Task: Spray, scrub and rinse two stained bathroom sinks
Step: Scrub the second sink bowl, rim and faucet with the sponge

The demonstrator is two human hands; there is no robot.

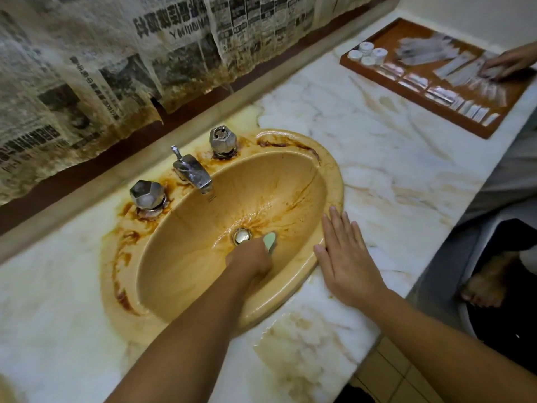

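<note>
A tan oval sink streaked with rust-brown stains is set into a marble counter. Inside the bowl, my left hand grips a pale green scrubber and holds it against the basin just right of the metal drain. My right hand lies flat with straight fingers on the sink's right rim and the counter. A chrome spout and two faceted chrome knobs stand on the back rim, with rust rings around their bases.
A brown tray of small white jars and sachets stands at the far right of the counter, with another person's hand on it. Stained newspaper covers the wall behind. A bare foot shows on the floor at right.
</note>
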